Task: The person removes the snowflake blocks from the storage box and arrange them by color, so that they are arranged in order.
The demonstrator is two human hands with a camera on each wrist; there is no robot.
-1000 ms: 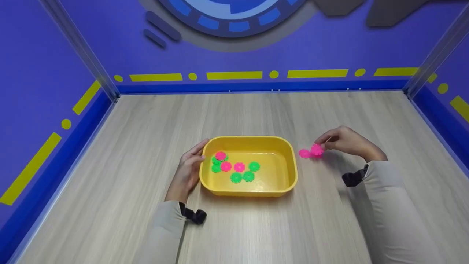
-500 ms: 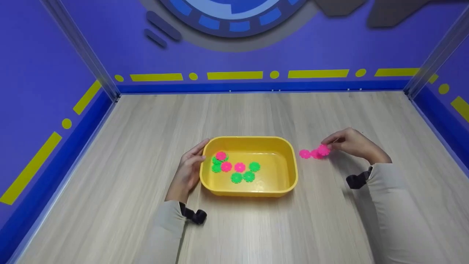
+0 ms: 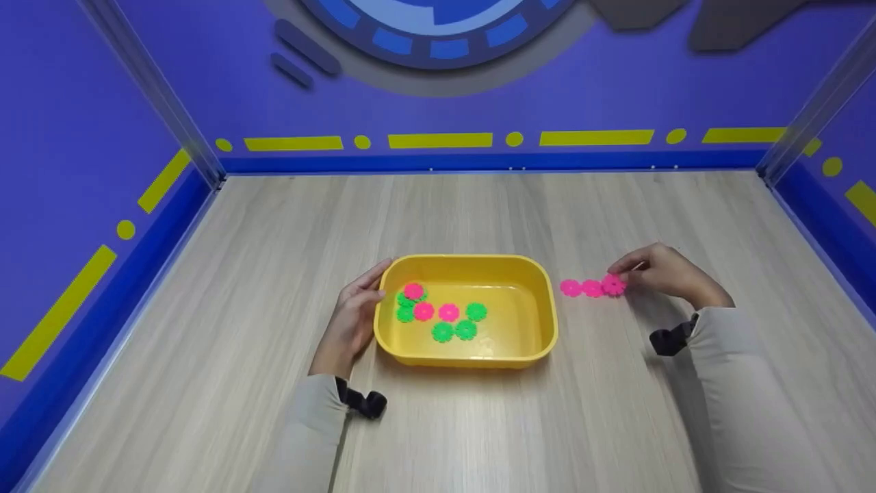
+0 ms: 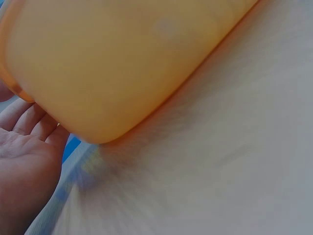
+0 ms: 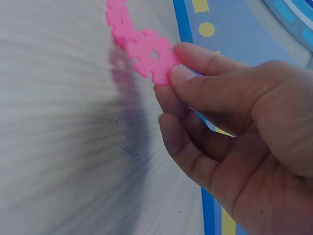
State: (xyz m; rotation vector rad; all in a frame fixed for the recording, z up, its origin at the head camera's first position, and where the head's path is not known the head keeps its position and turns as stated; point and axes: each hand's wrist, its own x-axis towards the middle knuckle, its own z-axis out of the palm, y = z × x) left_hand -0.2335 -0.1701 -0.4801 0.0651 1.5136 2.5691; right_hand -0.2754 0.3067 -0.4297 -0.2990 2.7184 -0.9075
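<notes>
"while the left hand (image 3: 351, 315) holds the left end of the yellow tub (image 3: 510, 311), where does that tub sit?"

"about midway between the left and right edges of the tabletop (image 3: 479, 212), well apart from its back edge."

"and how do that hand's fingers lie?"

"gently bent against the outer wall near the back left corner, thumb at the rim."

"what does the right hand (image 3: 660, 274) have?"

"a pink flower disc (image 5: 146, 58), pinched between thumb and index finger; the other fingers curl loosely below."

"is it alone?"

"no, it ends a row of three. two more pink discs (image 3: 593, 288) run from it toward the tub's right end, stopping just beside it. i can't tell if they're locked together."

"and inside?"

"pink pieces (image 3: 448, 312) and green pieces (image 3: 466, 330), mostly toward the left end, one pink lying on green."

"behind?"

"a purple wall (image 3: 595, 103) along the tabletop's back edge."
</notes>
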